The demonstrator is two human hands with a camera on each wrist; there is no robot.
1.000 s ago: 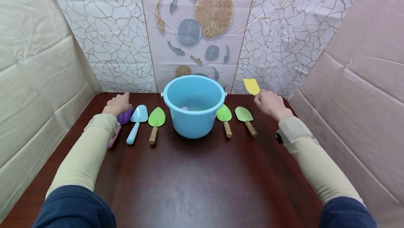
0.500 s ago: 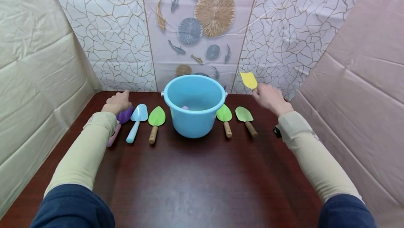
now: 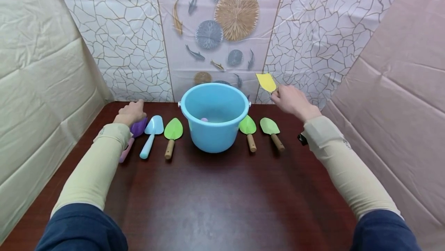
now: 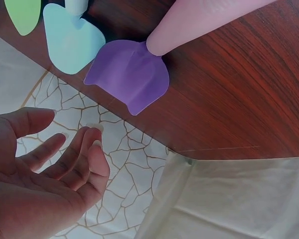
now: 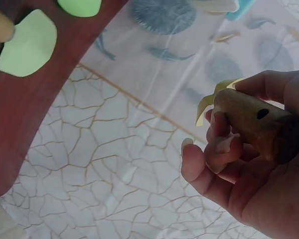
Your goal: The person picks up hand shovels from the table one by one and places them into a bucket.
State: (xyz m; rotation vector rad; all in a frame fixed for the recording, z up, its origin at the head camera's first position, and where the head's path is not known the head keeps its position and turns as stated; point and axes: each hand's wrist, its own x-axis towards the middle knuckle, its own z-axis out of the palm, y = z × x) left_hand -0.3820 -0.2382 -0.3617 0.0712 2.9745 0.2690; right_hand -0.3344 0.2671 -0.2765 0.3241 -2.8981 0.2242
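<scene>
My right hand (image 3: pixel 291 99) grips the wooden handle (image 5: pixel 256 122) of a yellow trowel (image 3: pixel 266 82), raised at the right with its blade angled up and left. Above the purple trowel (image 4: pixel 129 74) with a pink handle hovers my left hand (image 3: pixel 130 112), fingers loosely bent and holding nothing. A blue bucket (image 3: pixel 215 135) stands at the table's middle back, a small pink thing (image 3: pixel 204 119) inside it. Left of the bucket lie a light blue trowel (image 3: pixel 154 124) and a green trowel (image 3: pixel 173 129). To its right lie another green trowel (image 3: pixel 248 125) and a pale green trowel (image 3: pixel 269 126).
The dark red-brown table (image 3: pixel 208 200) reaches back to a patterned cloth wall (image 3: pixel 132 50) with fish and round motifs in its middle panel. Plain cloth walls (image 3: pixel 393 89) close in both sides.
My right hand has risen and moved left with the yellow trowel, toward the bucket. My left hand stays almost where it was.
</scene>
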